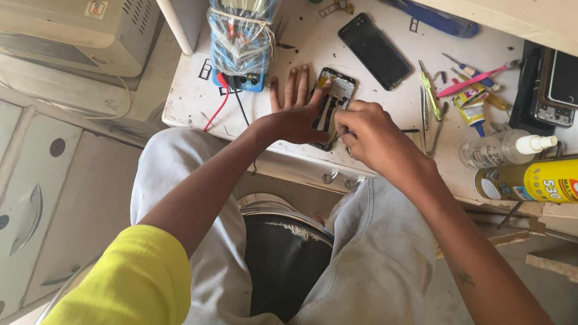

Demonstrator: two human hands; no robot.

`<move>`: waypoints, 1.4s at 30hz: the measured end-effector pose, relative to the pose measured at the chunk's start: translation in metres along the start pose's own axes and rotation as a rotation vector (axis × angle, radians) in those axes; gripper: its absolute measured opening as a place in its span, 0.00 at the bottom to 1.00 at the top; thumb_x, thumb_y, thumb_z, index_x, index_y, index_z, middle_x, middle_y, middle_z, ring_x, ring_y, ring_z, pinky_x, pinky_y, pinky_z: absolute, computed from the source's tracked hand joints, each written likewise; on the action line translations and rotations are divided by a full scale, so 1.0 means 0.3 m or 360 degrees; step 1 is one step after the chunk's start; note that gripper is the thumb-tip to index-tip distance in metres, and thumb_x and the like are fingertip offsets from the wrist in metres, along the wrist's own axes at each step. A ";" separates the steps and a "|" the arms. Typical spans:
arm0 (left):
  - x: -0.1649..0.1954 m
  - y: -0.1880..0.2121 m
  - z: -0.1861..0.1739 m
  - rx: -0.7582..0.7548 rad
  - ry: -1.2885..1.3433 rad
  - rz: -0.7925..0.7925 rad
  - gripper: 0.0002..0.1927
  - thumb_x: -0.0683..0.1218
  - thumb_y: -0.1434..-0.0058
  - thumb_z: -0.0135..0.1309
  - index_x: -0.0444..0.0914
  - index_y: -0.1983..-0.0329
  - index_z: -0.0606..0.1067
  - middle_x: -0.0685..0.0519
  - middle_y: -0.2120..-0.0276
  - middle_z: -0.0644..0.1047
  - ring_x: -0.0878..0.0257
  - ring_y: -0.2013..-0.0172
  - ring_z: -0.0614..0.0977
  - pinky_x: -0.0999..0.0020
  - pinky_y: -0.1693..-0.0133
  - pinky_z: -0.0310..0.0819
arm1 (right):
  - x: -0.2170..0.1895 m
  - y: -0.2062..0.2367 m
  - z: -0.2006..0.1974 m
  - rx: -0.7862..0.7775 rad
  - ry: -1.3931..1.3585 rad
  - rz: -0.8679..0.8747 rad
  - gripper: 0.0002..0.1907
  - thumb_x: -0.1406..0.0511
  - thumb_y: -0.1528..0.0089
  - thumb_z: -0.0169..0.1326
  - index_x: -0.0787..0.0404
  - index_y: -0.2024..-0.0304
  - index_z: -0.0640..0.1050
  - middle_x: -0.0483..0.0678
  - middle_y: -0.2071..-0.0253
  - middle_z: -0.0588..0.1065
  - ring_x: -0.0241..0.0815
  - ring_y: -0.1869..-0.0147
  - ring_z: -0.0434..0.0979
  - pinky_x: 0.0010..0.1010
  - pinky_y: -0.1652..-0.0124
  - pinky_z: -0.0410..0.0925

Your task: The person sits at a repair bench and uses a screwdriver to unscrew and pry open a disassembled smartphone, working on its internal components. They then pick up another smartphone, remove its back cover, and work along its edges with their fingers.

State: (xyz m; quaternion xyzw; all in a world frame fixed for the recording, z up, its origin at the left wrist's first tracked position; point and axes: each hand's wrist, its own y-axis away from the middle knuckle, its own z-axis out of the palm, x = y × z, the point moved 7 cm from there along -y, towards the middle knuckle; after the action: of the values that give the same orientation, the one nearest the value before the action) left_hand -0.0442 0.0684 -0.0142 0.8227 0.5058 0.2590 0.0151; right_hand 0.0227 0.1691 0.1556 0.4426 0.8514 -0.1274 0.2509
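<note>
At the bottom of the picture are two yellow sleeves [121,287] and grey trousers [362,280], with a dark stool seat [284,260] between the knees.

Higher up, in the middle, both hands meet at the near edge of the white tabletop [306,42]. The left hand [292,110] lies flat, fingers spread and pointing to the top of the picture. Its grip is released; it only presses down beside the opened phone [333,100], touching the phone's left side. The right hand [371,135] is curled, its grip clenched, with the fingertips on the phone's lower right edge. It may pinch a small tool, but I cannot tell.

The opened phone lies face down with its insides showing. Its long side runs from the bottom to the top of the picture, leaning a little to the right. It sits between the two hands, just left of the right hand and just right of the left palm. Both hands touch it.

Farther up are a black phone [374,50] and a blue meter wrapped in plastic [242,22] with red and black wires. To the right lie tweezers [431,91], a pink tool [477,78], a clear bottle [503,148], a yellow can [559,180] and more phones [564,85]. A beige box [59,6] sits in the upper left.
</note>
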 end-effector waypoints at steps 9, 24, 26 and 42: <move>0.010 0.012 -0.016 0.0114 -0.0027 -0.0007 0.66 0.75 0.52 0.59 0.52 0.20 0.36 0.31 0.25 0.27 0.35 0.26 0.25 0.24 0.36 0.17 | -0.022 -0.027 -0.008 -0.0090 -0.0037 0.0052 0.11 0.74 0.47 0.60 0.71 0.64 0.73 0.61 0.65 0.73 0.59 0.64 0.79 0.46 0.65 0.70; 0.020 0.038 -0.032 0.0077 0.0001 -0.0004 0.64 0.75 0.50 0.58 0.53 0.19 0.36 0.31 0.25 0.28 0.35 0.26 0.26 0.23 0.36 0.17 | -0.074 -0.021 -0.033 0.0112 0.0079 -0.0388 0.08 0.73 0.48 0.59 0.73 0.69 0.74 0.61 0.72 0.74 0.58 0.70 0.79 0.42 0.70 0.70; 0.019 0.039 -0.032 0.0102 0.0014 0.0005 0.64 0.75 0.49 0.57 0.52 0.20 0.36 0.31 0.25 0.27 0.35 0.26 0.25 0.23 0.37 0.17 | -0.030 -0.031 -0.014 -0.0016 0.0045 -0.0029 0.09 0.70 0.41 0.59 0.70 0.70 0.73 0.59 0.73 0.74 0.55 0.71 0.81 0.41 0.69 0.72; 0.040 0.043 -0.039 0.0038 -0.0024 -0.0028 0.65 0.76 0.49 0.57 0.52 0.20 0.35 0.31 0.25 0.26 0.36 0.26 0.24 0.24 0.36 0.17 | 0.053 -0.025 0.041 0.0002 0.0227 0.0254 0.10 0.68 0.39 0.62 0.67 0.70 0.74 0.60 0.72 0.76 0.56 0.66 0.82 0.41 0.68 0.74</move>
State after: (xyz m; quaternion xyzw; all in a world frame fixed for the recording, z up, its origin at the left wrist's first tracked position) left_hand -0.0345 0.0694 0.0046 0.8202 0.5160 0.2467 0.0114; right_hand 0.0128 0.1705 0.1365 0.5172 0.8290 -0.0756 0.1986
